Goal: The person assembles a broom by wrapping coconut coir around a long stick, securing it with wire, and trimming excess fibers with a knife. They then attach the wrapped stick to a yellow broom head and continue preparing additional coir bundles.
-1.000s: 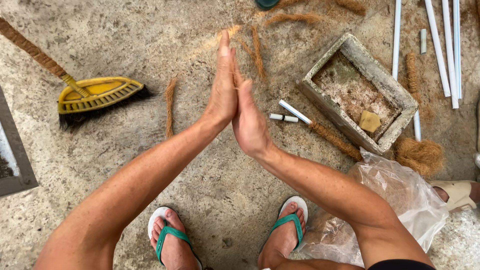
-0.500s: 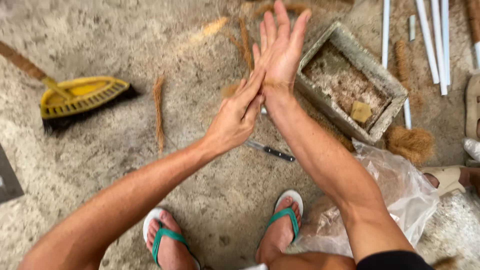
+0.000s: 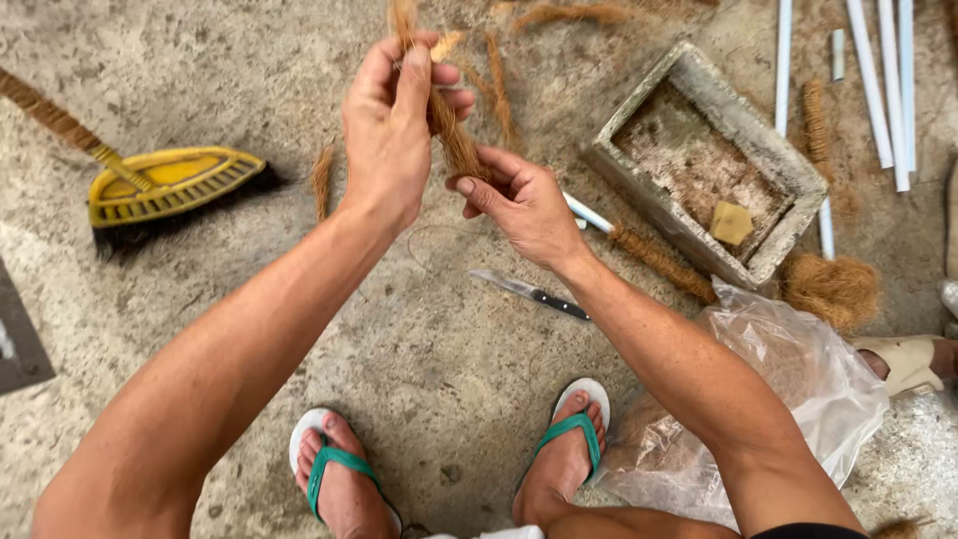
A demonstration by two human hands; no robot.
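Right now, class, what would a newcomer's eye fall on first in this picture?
First the two hands at top centre: the left hand and right hand both grip a brown fibre strand. Next the yellow broom at left on the concrete floor. A knife lies below the hands.

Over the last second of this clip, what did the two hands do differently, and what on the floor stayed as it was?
The palms, pressed flat together and rubbing, have come apart. The left hand now pinches the upper part of a twisted brown fibre strand, and the right hand grips its lower end. The yellow broom, knife, stone trough, white pipes and plastic bag lie as before.
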